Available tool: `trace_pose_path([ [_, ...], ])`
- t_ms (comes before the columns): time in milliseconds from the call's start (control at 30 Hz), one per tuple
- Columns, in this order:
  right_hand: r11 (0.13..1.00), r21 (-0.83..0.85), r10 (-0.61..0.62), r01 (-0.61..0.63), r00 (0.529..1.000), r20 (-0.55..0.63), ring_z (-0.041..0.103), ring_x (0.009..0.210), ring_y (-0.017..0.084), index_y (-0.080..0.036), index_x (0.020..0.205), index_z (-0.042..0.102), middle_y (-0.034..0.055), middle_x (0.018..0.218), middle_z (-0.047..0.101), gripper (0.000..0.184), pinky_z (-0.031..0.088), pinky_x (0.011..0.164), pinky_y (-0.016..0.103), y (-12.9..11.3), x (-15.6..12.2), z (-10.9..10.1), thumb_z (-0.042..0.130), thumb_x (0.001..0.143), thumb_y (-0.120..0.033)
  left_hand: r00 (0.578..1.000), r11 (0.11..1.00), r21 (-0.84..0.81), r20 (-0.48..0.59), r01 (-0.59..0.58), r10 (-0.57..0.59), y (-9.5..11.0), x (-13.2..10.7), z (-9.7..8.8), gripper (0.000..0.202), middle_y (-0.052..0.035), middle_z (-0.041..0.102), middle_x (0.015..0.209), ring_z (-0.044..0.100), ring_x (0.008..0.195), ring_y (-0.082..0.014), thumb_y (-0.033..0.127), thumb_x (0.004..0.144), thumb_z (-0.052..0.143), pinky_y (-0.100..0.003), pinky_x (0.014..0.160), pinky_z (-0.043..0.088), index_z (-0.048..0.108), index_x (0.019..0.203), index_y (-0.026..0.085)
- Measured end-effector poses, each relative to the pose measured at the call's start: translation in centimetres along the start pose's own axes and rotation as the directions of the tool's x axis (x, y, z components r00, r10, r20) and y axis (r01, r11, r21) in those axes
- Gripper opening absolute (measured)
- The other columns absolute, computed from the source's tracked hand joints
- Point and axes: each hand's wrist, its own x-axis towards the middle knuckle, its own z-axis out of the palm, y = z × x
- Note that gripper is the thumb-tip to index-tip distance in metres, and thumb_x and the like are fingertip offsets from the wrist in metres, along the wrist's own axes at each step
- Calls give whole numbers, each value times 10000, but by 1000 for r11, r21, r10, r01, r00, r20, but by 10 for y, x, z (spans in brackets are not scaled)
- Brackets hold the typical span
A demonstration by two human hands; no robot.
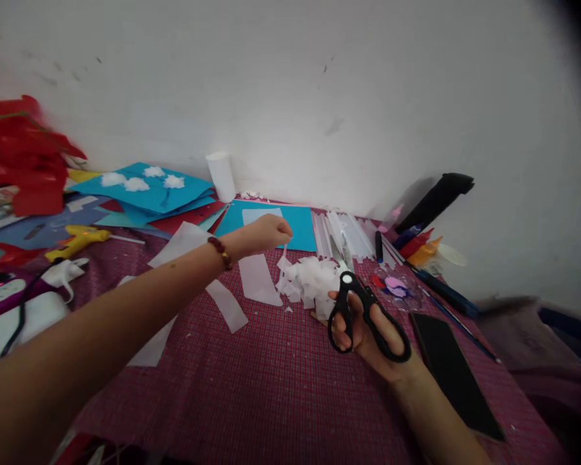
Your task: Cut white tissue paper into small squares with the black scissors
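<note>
- Two things are held. A thin paper strip (pixel 285 248) is pinched in the closed fingertips of the left hand (pixel 266 232). The scissors (pixel 368 316) are gripped by the right hand (pixel 368 336), with thumb and fingers passed through the black loops.
- The strip is held raised, so that it hangs just above the pile of white cuttings (pixel 310 276). It is probably kept up there to stay free of the heap.
- The scissors are held low and just right of the pile, with the blades pointed away from the body toward it. Whether the blades are parted cannot be told, since they are lost against the white paper.
- The pile lies mid-desk between the two hands, which suggests that pieces are dropped where they are cut.
- Larger white sheets (pixel 259 279) are spread flat under and beside the left forearm, likely laid within reach as stock.
- A blue card (pixel 303 226) is laid behind the pile, with markers and pens (pixel 411 245) crowded along the far right.
- A black phone (pixel 452 371) lies just beside the right wrist, so sideways room there is tight.
- A glue gun (pixel 77 239) and red paper (pixel 24 155) fill the left side.
- Open room is left on the bare checked cloth of the desk (pixel 271 387), between the pile and the near edge. The wall (pixel 319 97) closes off the back.
</note>
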Motion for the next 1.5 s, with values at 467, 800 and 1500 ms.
trace_pose_path([
  [467, 927, -373, 70, -34, 994, 83, 525, 648, 181, -187, 1276, 522, 64, 832, 609, 510, 374, 612, 317, 13, -7, 1, 455, 907, -533, 959, 949, 315, 258, 27, -113, -64, -98, -36, 419, -74, 716, 1058, 626, 965, -218, 66, 638, 526, -287, 853, 449, 689, 1013, 157],
  [800, 877, -473, 172, -78, 973, 157, 560, 683, 185, -201, 1338, 457, 63, 875, 606, 546, 402, 628, 321, 13, -7, 5, 470, 912, -541, 846, 644, 548, 339, -534, 412, -78, -155, 6, 463, -96, 512, 1409, 414, 1330, -232, 45, 885, 454, -475, 1152, 173, 511, 1296, 251],
  [1500, 852, -516, 149, -88, 986, 78, 537, 717, 171, -235, 1297, 500, 54, 899, 592, 505, 419, 655, 312, -9, -5, 10, 517, 895, -539, 900, 553, -714, 282, 429, -333, -10, -100, 26, 76, 42, 566, 551, 454, 444, -75, 219, 688, 600, -181, 444, 344, 536, 666, 185],
])
